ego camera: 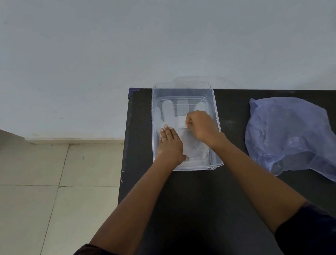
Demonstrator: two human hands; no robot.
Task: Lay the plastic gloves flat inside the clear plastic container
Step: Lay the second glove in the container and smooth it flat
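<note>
Left hand (170, 145) flat, fingers straight, pressing glove (192, 145) in container (214, 104); right hand (200, 128) pinches a fold. Risk: thin film bunches or lifts if tugged.

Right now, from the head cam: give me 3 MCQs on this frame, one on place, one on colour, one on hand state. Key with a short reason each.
1. Where does the crumpled plastic bag lie?
A. inside the clear container
B. on the black table, right of the container
C. on the tiled floor

2. What colour is that bag?
A. bluish purple
B. red
C. green

3. How is the left hand placed?
A. raised above the table, holding nothing
B. curled round the container's rim
C. fingers straight, pressing on the glove in the container

Key: B, the bag sits on the black table beside the clear container. A, its film shows bluish purple. C, the left hand lies flat on the plastic glove while the right hand has a pinching grip on it.
</note>
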